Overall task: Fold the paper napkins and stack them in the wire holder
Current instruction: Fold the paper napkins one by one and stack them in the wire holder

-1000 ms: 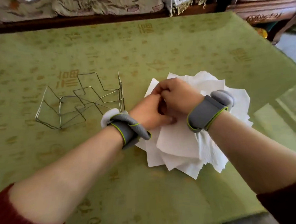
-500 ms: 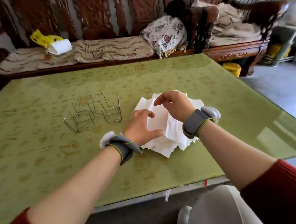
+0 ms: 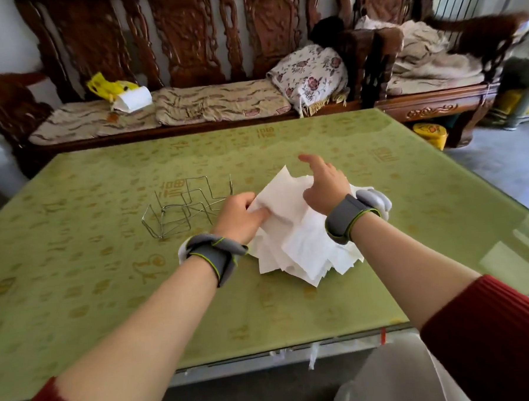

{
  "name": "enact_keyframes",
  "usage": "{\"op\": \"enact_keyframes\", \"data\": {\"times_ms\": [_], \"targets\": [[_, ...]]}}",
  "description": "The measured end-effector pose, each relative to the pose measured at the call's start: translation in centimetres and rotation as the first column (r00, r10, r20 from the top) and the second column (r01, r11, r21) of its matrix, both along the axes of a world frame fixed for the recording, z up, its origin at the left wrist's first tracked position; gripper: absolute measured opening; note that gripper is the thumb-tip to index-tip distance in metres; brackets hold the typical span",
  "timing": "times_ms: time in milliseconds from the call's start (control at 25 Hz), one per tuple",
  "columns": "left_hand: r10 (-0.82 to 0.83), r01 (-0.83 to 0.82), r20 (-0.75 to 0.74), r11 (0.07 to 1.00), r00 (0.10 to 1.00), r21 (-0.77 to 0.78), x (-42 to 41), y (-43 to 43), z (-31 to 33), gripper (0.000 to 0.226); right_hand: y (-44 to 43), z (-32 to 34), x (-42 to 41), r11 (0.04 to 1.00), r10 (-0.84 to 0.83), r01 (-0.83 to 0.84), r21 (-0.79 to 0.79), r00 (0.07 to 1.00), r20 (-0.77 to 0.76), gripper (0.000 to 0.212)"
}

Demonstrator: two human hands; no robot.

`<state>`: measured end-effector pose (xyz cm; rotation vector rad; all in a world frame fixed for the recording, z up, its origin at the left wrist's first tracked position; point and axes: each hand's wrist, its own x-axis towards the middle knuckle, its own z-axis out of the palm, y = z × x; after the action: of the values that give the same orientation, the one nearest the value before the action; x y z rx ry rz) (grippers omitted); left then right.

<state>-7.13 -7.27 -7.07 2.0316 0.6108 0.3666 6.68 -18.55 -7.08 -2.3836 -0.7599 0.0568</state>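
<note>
My left hand (image 3: 241,220) pinches the top napkin (image 3: 288,205); right hand (image 3: 325,183) hovers splayed. The wire holder (image 3: 184,209) sits frame-left, nearest left hand.

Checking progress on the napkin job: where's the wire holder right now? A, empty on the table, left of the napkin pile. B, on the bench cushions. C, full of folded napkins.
A: the wire holder stands empty on the green table, left of the napkin pile.
</note>
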Motion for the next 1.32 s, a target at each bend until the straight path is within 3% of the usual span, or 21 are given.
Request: {"op": "enact_keyframes", "data": {"times_ms": [80, 200, 320, 360, 440, 560, 640, 720, 800, 920, 1040, 1200, 1320], "targets": [[0.065, -0.072, 0.080, 0.993, 0.995, 0.089, -1.0, 1.4, 1.3, 0.015, 0.6, 1.0, -0.2, 1.000, -0.024, 0.025, 0.002, 0.989, -0.147, 0.071], [0.109, -0.147, 0.178, 0.965, 0.978, 0.217, -3.1, 3.5, 2.4, 0.015, 2.6, 1.7, -1.7, 0.995, 0.102, -0.087, 0.058, 0.917, -0.386, 0.061], [-0.010, -0.173, 0.332, 0.838, 0.943, 0.518, -6.3, 5.5, 3.4, 0.009, 4.9, 1.7, -4.6, 0.927, 0.269, -0.145, 0.346, 0.900, -0.344, 0.028], [-0.062, -0.162, 0.349, 0.801, 0.935, 0.576, -7.3, 5.9, 3.5, 0.009, 5.2, 1.3, -5.6, 0.888, 0.305, -0.152, 0.435, 0.901, -0.309, 0.024], [-0.130, -0.121, 0.381, 0.813, 0.915, 0.569, -9.5, 6.4, 2.9, 0.014, 5.6, -0.2, -7.3, 0.849, 0.332, -0.175, 0.499, 0.910, -0.246, 0.026], [-0.152, -0.033, 0.305, 0.850, 0.940, 0.526, -12.7, 7.0, -0.2, 0.012, 5.9, -3.9, -9.6, 0.856, 0.391, -0.254, 0.451, 0.888, -0.243, 0.025], [-0.145, 0.059, 0.145, 0.876, 0.979, 0.479, -14.2, 7.5, -3.4, 0.011, 5.4, -7.1, -10.8, 0.906, 0.380, -0.309, 0.288, 0.894, -0.236, 0.040], [-0.146, 0.144, -0.025, 0.899, 0.989, 0.414, -14.8, 7.7, -6.3, 0.017, 4.4, -9.1, -11.5, 0.942, 0.336, -0.331, 0.060, 0.924, -0.183, 0.038], [-0.155, 0.188, -0.123, 0.926, 0.980, 0.326, -15.2, 7.9, -8.0, 0.017, 3.7, -9.9, -11.9, 0.916, 0.391, -0.399, -0.038, 0.911, -0.133, 0.032], [-0.066, 0.098, -0.124, 0.959, 0.990, 0.266, -14.9, 8.5, -8.3, 0.012, 3.6, -9.4, -11.8, 0.892, 0.438, -0.449, -0.050, 0.887, -0.145, 0.019], [0.102, -0.068, -0.105, 0.956, 0.989, 0.287, -14.2, 9.3, -8.4, 0.011, 4.4, -9.3, -11.5, 0.955, 0.282, -0.296, -0.020, 0.928, -0.244, 0.027], [0.345, -0.319, -0.057, 0.911, 0.937, 0.260, -13.4, 9.8, -9.0, 0.027, 6.0, -9.3, -11.4, 0.981, 0.154, -0.174, -0.090, 0.970, -0.190, 0.023], [0.325, -0.282, 0.005, 0.811, 0.946, 0.513, -12.8, 8.7, -9.0, 0.052, 6.6, -9.5, -11.1, 0.982, 0.111, -0.136, -0.131, 0.977, -0.180, 0.041]]}}
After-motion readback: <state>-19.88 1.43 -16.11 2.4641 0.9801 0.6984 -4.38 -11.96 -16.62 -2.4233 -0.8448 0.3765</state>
